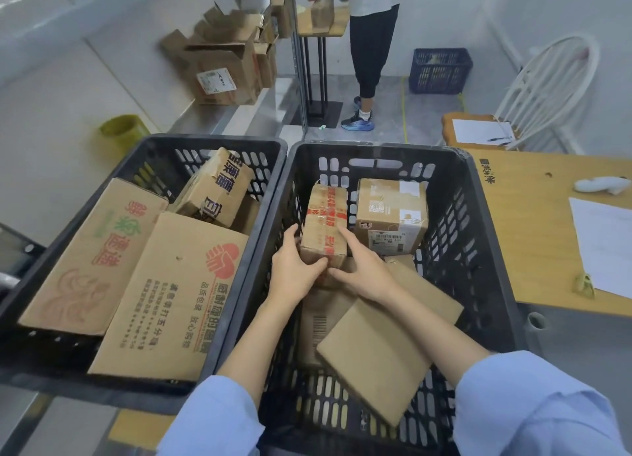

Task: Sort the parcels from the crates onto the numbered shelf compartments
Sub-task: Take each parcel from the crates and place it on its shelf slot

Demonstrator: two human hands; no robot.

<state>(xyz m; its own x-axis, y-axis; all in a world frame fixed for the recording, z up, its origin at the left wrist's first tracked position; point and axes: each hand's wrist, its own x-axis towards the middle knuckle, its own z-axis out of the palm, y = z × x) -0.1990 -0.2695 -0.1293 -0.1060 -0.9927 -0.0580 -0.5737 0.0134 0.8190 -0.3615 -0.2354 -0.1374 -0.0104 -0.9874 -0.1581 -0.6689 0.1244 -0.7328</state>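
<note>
Two black plastic crates stand side by side below me. In the right crate (472, 216) a small cardboard parcel with red printed tape (325, 216) stands upright; my left hand (294, 271) grips its lower left side and my right hand (362, 271) holds its lower right corner. Behind it sits a labelled square parcel (390, 213). A flat brown parcel (379, 353) and a barcoded one (318, 325) lie under my forearms. The left crate (102, 189) holds a large box with a red logo (171, 301), a long box with green and red print (89, 254) and a tilted box (215, 189).
A wooden table (533, 237) with papers stands right of the crates, a white chair (550, 89) behind it. Another person (369, 35) works at a small stand ahead. A blue crate (439, 71) sits on the floor. Empty cartons (222, 55) pile at the back left.
</note>
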